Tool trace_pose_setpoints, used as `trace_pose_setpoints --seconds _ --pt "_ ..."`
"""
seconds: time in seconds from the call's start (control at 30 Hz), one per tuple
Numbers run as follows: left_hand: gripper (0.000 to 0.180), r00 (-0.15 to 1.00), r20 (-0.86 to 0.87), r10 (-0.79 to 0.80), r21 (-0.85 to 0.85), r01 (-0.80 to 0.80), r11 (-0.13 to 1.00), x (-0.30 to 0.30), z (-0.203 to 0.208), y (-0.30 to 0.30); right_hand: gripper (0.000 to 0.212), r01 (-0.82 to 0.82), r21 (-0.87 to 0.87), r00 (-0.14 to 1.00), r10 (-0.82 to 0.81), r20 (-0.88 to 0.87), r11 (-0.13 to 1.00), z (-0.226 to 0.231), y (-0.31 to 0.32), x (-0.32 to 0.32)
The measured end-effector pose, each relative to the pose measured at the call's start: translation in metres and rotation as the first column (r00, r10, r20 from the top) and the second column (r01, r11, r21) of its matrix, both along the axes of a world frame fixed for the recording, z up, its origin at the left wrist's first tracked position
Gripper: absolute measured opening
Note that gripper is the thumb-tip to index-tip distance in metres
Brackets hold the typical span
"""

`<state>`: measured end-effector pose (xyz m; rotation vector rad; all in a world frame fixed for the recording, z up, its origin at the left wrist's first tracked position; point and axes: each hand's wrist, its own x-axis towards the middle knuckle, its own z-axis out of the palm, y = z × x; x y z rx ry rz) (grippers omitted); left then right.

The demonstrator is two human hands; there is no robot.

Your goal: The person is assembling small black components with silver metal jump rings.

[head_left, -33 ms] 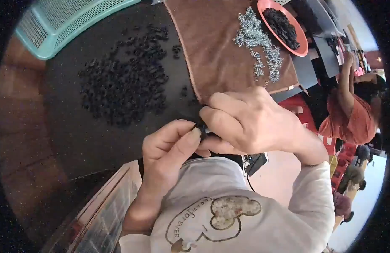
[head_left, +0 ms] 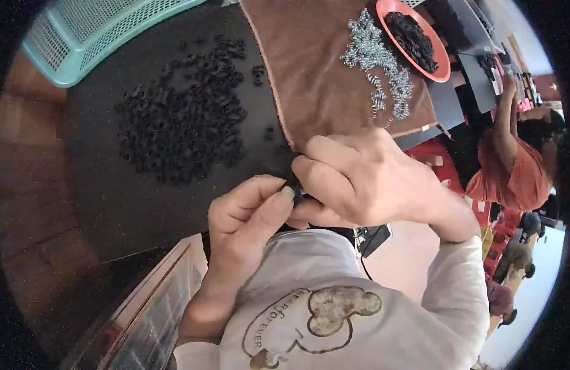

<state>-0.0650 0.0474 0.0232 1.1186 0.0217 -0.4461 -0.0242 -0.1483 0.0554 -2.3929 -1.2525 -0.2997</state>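
Close in front of my chest, my two hands meet around a small black part (head_left: 295, 190). My left hand (head_left: 245, 216) pinches it between thumb and forefinger. Curled fingers close my right hand (head_left: 365, 179) against the part's other side. Whatever its fingertips grip is hidden behind the knuckles. Beyond the left hand, a wide heap of small black ring-like pieces (head_left: 180, 123) lies on the dark tabletop (head_left: 106, 203). A pile of small silver coil springs (head_left: 371, 52) rests on a brown cloth (head_left: 316, 68), past my right hand.
A salmon-red bowl (head_left: 442, 58) of dark pieces stands at the cloth's far right corner. At the far left sits a green mesh basket (head_left: 66, 77). Other people, one in a red top (head_left: 513, 172), are off to the right, near red bins (head_left: 510, 231).
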Motion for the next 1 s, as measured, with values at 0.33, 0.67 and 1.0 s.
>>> trace_pose_setpoints --seconds 0.33,0.67,1.0 --pt "0.015 0.971 0.235 0.048 0.17 -0.09 0.981 -0.008 -0.003 0.0 0.021 -0.046 0.091 0.992 0.035 0.12 0.995 -0.013 0.011 -0.012" --pt "0.019 0.996 0.079 -0.032 0.172 0.018 0.985 -0.003 0.03 -0.002 0.026 0.119 0.174 0.991 -0.127 0.035 0.977 0.002 0.005 -0.018" --pt "0.02 0.935 0.348 -0.067 0.212 -0.009 0.977 0.003 0.004 0.012 0.036 0.525 0.189 0.845 -0.535 0.002 0.83 0.021 -0.078 0.013"
